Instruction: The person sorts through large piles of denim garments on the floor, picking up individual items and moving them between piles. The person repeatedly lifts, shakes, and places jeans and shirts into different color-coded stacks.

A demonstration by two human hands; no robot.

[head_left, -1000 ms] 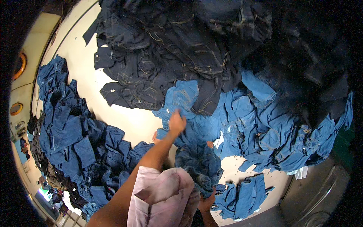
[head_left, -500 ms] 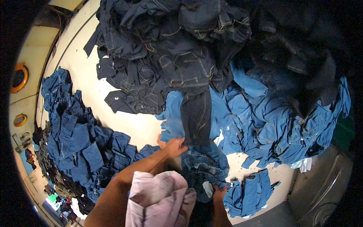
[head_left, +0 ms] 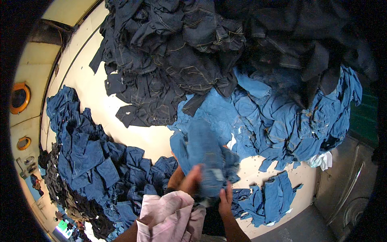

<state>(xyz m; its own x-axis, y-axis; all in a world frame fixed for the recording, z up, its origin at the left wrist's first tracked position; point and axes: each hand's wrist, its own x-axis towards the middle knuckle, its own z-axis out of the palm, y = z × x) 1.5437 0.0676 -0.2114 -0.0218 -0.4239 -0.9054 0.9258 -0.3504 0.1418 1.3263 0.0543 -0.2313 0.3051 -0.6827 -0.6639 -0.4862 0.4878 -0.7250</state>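
Note:
A blue denim garment (head_left: 209,155), smeared by motion, is bunched in front of me with a pale patch on its lower part. My left hand (head_left: 192,181) is at its lower left side; blur hides how the fingers sit. At the lower right corner my right hand (head_left: 225,199) has its thumb and fingers closed on the denim edge. A pale pink cloth (head_left: 167,215) close to me covers part of my left forearm. Beyond the garment lies a heap of light blue denim (head_left: 278,117), partly beneath a large pile of black denim clothes (head_left: 177,68).
Dark blue denim pieces (head_left: 88,157) are heaped along the left, beside a strip of black clothes (head_left: 66,193). A small blue denim pile (head_left: 268,199) lies at the right on the pale surface (head_left: 141,139). Dark metal panels (head_left: 342,193) stand at the right edge.
The black denim leg that hung toward my hands has left that spot. The blue garment has risen and swung away from me. My left hand has come back toward me.

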